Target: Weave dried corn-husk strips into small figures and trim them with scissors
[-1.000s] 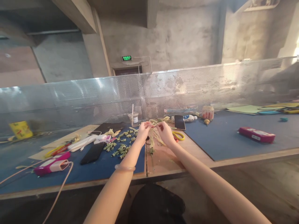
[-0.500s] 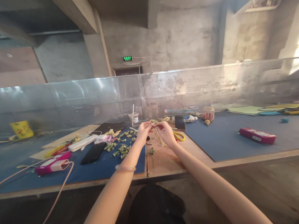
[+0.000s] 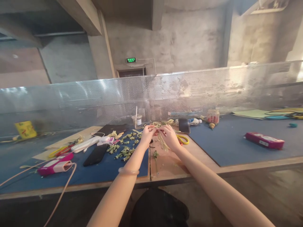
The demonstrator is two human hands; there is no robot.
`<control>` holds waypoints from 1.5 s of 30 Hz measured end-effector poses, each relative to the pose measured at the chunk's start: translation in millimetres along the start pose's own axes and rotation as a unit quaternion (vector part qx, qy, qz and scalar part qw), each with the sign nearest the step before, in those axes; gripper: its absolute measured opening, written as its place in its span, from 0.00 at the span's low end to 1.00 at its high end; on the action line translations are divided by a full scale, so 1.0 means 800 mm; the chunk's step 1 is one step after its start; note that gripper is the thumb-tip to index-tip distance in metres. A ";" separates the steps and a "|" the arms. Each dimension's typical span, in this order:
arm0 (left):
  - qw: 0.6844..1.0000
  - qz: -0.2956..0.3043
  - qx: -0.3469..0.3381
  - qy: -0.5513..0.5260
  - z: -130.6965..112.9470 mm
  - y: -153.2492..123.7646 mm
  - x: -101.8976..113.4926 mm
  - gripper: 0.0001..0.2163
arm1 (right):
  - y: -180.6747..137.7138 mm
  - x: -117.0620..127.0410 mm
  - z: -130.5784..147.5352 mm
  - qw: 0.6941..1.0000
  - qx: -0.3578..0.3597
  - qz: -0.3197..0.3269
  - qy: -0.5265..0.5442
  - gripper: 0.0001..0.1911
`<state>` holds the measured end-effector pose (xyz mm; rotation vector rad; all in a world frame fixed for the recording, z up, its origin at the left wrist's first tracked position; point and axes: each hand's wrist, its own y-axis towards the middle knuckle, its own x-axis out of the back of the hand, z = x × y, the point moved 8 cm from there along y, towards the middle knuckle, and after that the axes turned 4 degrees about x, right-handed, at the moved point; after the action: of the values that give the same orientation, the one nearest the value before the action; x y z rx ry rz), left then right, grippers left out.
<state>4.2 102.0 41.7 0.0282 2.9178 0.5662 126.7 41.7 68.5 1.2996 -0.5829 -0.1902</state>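
Note:
My left hand (image 3: 148,135) and my right hand (image 3: 168,136) meet fingertip to fingertip over the bare wooden strip of the table. Both are closed in a pinch. Whatever lies between the fingertips is small and mostly hidden. Pale, straw-like strips (image 3: 163,143) show just beneath my right hand; whether they are held or lie on the table I cannot tell. Several small green knotted pieces (image 3: 125,153) are scattered on the blue mat left of my left hand. One more green piece (image 3: 155,154) rests on the wood nearer to me. Yellow-handled scissors (image 3: 183,139) lie beside my right wrist.
On the left are a black phone (image 3: 96,155), a magenta box (image 3: 55,164) with a cable and a white stick-shaped device (image 3: 85,144). Behind my hands stand a plastic cup (image 3: 137,121) and another phone (image 3: 184,125). A second magenta box (image 3: 264,140) lies right. Perforated metal screen (image 3: 161,91) closes the back.
The view has shifted slightly, so everything sits a little further right. My fingertips have shifted a little against each other, and my hands stay together in the same place.

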 end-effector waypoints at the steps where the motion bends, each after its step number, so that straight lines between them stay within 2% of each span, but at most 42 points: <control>1: 1.000 -0.001 0.000 0.001 -0.001 -0.001 0.000 0.12 | 0.000 0.000 -0.002 1.000 -0.009 0.000 -0.003 0.08; 10: 0.999 0.011 -0.021 0.029 0.003 0.006 0.000 0.13 | -0.005 -0.005 -0.022 0.997 -0.082 -0.006 -0.007 0.07; 15: 0.998 0.020 -0.034 0.050 -0.001 0.003 0.000 0.12 | -0.004 -0.003 -0.023 0.995 -0.090 -0.016 0.029 0.09; 21: 0.999 0.028 -0.016 0.032 -0.002 0.002 -0.003 0.11 | -0.001 -0.004 -0.024 0.993 -0.098 -0.008 0.071 0.11; 26: 1.000 0.025 0.004 0.008 0.004 0.004 -0.002 0.10 | -0.006 -0.006 -0.036 0.983 -0.160 -0.013 0.084 0.08; 29: 1.000 0.029 0.008 0.002 0.007 0.005 -0.002 0.10 | -0.006 -0.006 -0.035 0.986 -0.143 -0.013 0.080 0.05; 37: 0.998 0.050 0.024 -0.004 0.007 0.003 -0.007 0.10 | -0.003 -0.002 -0.027 0.994 -0.094 -0.012 0.057 0.07; 45: 0.994 0.105 -0.004 0.040 -0.002 -0.005 -0.018 0.12 | -0.006 -0.001 -0.036 0.994 -0.103 -0.008 0.043 0.07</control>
<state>17.9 97.0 43.7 0.3211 3.0111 0.6245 141.9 65.5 59.6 1.1064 -0.4661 -0.2015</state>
